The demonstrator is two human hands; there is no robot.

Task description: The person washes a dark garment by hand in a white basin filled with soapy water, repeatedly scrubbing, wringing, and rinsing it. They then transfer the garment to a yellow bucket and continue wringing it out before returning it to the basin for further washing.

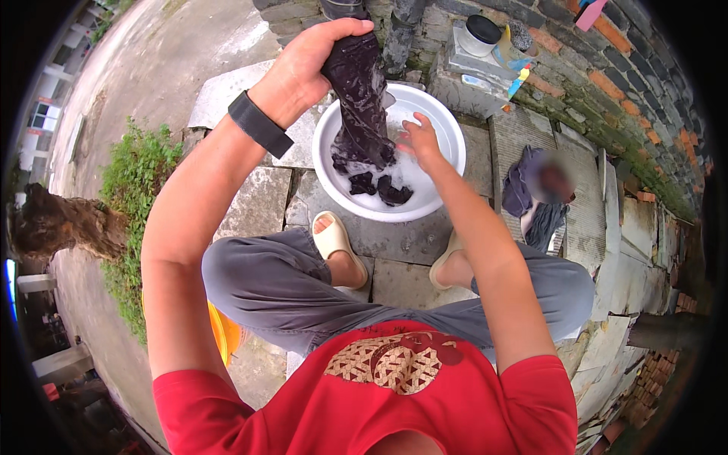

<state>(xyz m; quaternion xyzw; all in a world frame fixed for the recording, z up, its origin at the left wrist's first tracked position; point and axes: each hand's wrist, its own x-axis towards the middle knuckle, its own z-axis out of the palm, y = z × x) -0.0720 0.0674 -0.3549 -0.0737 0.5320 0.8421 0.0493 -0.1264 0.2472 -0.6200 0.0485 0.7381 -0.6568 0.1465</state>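
A dark, wet piece of clothing (361, 98) hangs stretched from my raised left hand (303, 67), which grips its upper end. Its lower end trails into a round white basin (390, 215) on the paving in front of my feet. Soapy foam (413, 176) floats there around bunched folds of the dark cloth. Over the basin's right side, my right hand (422, 141) has its fingers apart, close above the suds and beside the hanging cloth. It holds nothing that I can see.
Dark clothes (518, 186) lie on a ridged slab at the right. A concrete block (485, 64) with containers stands against the brick wall (607, 76). Left are green plants (140, 171) and a yellow container (224, 331). My pale sandals (331, 236) are just below the basin.
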